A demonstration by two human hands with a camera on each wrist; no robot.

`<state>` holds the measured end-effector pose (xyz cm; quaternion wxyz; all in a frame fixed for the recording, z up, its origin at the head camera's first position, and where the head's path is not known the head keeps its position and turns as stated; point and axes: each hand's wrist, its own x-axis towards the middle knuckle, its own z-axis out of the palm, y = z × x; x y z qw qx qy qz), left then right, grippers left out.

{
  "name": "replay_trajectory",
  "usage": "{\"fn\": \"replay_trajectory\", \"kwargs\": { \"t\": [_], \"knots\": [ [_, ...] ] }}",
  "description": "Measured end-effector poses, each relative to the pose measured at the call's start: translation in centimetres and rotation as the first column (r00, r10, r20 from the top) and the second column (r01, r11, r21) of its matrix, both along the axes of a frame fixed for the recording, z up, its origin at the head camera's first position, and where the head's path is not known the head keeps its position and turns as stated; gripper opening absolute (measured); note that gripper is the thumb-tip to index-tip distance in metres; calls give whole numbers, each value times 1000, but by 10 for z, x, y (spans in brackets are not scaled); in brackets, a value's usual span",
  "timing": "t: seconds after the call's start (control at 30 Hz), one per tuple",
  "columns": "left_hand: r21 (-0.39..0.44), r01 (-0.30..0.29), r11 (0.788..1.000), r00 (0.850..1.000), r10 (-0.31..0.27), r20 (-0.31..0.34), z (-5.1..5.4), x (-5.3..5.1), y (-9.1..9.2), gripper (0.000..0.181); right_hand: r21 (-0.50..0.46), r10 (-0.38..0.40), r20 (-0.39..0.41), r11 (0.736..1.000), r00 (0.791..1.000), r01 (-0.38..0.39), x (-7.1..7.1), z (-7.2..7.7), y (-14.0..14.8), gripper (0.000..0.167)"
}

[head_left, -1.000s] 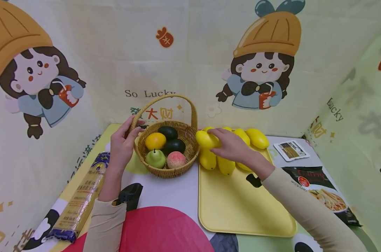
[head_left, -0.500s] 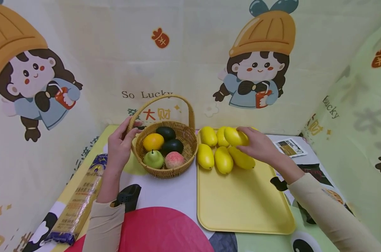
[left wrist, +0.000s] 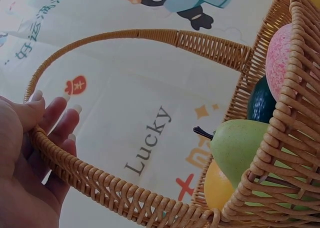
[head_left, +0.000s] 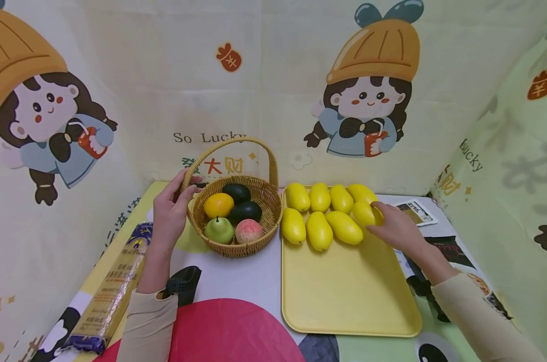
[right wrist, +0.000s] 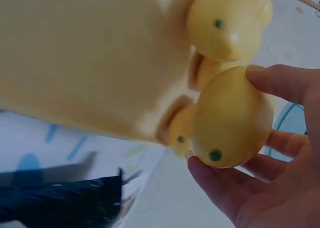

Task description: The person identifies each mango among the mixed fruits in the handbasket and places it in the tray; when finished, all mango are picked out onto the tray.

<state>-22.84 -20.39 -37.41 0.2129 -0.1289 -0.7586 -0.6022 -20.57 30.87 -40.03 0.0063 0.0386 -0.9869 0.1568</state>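
Note:
My left hand [head_left: 171, 208] holds the left side of the handle of a wicker basket [head_left: 237, 250], thumb on one side and fingers behind. In the basket lie two dark green avocado-like fruits [head_left: 245, 212], an orange [head_left: 218, 205], a green pear [head_left: 219, 230] and a pink peach [head_left: 249, 231]. Over the back right of the yellow tray [head_left: 346, 296], my right hand [head_left: 397, 226] pinches a yellow mango [right wrist: 232, 118] between thumb and fingers. In the right wrist view it appears raised above the others. Several more mangoes [head_left: 320, 231] lie in two rows along the tray's back.
A long gold noodle packet [head_left: 112, 291] lies on the left. Right of the tray are a small white packet [head_left: 417, 212] and a black food bag [head_left: 447, 249], partly hidden by my right arm. A printed cloth wall stands close behind.
My right hand has carried the mango rightward from beside the basket to the tray's right end. My left hand keeps its hold on the handle, and the view has shifted slightly.

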Motion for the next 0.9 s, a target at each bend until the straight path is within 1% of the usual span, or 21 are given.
{"fn": "replay_trajectory", "kwargs": {
  "t": [0.2,0.43,0.5,0.63,0.8,0.9],
  "knots": [
    [-14,-11,1000,1000,11,-6,0,1,-1,45,-3,-28,-9,1000,1000,28,8,-21,5,71],
    [-6,1,1000,1000,-1,-6,0,0,1,44,6,-49,-19,999,999,49,7,-37,5,74],
    [2,6,1000,1000,-6,-1,-1,0,2,44,7,-54,-33,998,998,55,7,-41,6,74],
    [-8,4,1000,1000,-4,1,-1,-1,3,45,10,-58,-68,998,996,58,8,-46,7,72],
    [-29,-23,999,1000,23,-3,-2,-2,2,45,3,-55,-97,998,994,55,7,-47,4,67],
    [-22,-26,999,1000,25,-8,-2,-2,2,43,-11,-61,-108,998,992,60,6,-45,2,67]
  ]
}}
